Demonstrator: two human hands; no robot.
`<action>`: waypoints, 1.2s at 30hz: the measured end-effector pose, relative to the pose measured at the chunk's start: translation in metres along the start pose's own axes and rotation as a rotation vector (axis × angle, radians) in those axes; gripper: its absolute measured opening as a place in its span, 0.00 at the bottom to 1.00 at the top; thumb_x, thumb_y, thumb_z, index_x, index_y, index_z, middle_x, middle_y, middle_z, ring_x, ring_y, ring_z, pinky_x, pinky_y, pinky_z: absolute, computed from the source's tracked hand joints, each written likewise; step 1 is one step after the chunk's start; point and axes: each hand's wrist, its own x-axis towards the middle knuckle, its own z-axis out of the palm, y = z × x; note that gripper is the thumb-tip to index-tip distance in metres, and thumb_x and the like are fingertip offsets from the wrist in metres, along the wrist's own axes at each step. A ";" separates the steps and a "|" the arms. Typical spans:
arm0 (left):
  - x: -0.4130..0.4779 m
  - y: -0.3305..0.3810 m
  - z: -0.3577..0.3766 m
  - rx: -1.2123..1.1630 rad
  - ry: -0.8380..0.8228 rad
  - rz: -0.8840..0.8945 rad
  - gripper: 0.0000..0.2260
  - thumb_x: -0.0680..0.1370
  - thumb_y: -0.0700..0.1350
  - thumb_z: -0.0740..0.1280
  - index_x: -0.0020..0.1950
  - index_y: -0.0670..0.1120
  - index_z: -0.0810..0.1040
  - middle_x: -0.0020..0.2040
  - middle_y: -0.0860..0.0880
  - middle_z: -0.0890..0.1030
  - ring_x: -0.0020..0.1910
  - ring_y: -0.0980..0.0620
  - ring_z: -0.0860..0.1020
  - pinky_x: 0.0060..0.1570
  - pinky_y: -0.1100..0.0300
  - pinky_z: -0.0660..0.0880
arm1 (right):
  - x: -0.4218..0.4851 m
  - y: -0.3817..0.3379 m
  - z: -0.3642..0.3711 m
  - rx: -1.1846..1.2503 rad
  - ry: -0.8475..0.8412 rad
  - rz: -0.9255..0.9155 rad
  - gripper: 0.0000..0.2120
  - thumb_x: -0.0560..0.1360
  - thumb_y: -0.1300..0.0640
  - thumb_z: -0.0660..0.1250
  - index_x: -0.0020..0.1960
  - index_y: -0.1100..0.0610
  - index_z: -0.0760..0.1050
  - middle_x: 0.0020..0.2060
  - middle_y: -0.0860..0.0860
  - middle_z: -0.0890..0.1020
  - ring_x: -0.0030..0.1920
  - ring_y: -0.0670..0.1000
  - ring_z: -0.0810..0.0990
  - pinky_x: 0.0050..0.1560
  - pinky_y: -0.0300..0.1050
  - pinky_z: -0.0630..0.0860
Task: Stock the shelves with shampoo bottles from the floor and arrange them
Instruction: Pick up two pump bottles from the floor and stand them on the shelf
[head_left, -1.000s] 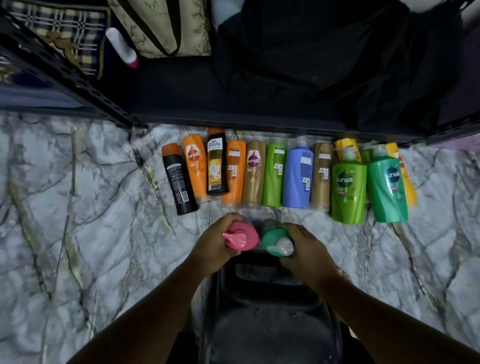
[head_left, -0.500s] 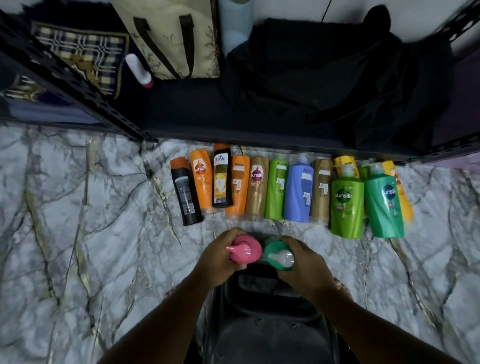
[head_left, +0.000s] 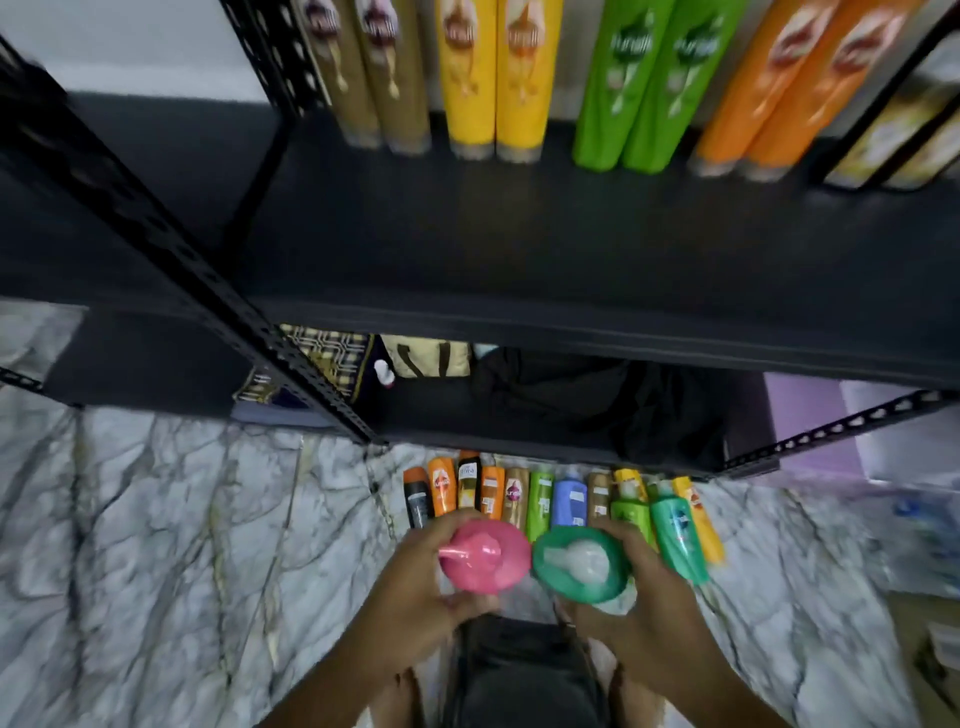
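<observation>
Pink bottle (head_left: 483, 556): left hand (head_left: 415, 597) | green bottle (head_left: 579, 566): right hand (head_left: 654, 613) | bodies hidden

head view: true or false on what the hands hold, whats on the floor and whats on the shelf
1. The left hand grips a pink pump bottle. True.
2. The right hand is empty. False: it grips a green pump bottle.
3. A blue bottle lies in the row on the marble floor. True.
4. The upper shelf holds no bottles. False: yellow bottles and brown, green and orange ones stand along its back.
</observation>
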 end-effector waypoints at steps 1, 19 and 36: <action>-0.011 0.031 -0.013 -0.017 0.023 0.036 0.34 0.66 0.47 0.84 0.67 0.66 0.75 0.64 0.62 0.76 0.65 0.60 0.75 0.62 0.59 0.77 | -0.006 -0.029 -0.015 0.024 0.018 -0.023 0.35 0.61 0.51 0.85 0.63 0.40 0.73 0.56 0.36 0.82 0.56 0.39 0.81 0.53 0.32 0.76; -0.150 0.385 -0.150 -0.232 0.189 0.670 0.32 0.71 0.56 0.80 0.73 0.58 0.73 0.66 0.54 0.81 0.66 0.54 0.79 0.59 0.60 0.79 | -0.109 -0.372 -0.176 0.647 0.300 -0.469 0.30 0.63 0.59 0.78 0.63 0.48 0.75 0.53 0.48 0.86 0.52 0.50 0.86 0.45 0.39 0.82; -0.150 0.643 -0.238 -0.507 0.348 1.083 0.18 0.79 0.45 0.72 0.68 0.47 0.78 0.57 0.43 0.86 0.54 0.44 0.85 0.48 0.55 0.83 | -0.062 -0.619 -0.308 0.705 0.392 -0.850 0.22 0.72 0.47 0.77 0.62 0.52 0.76 0.52 0.50 0.87 0.50 0.51 0.87 0.53 0.55 0.83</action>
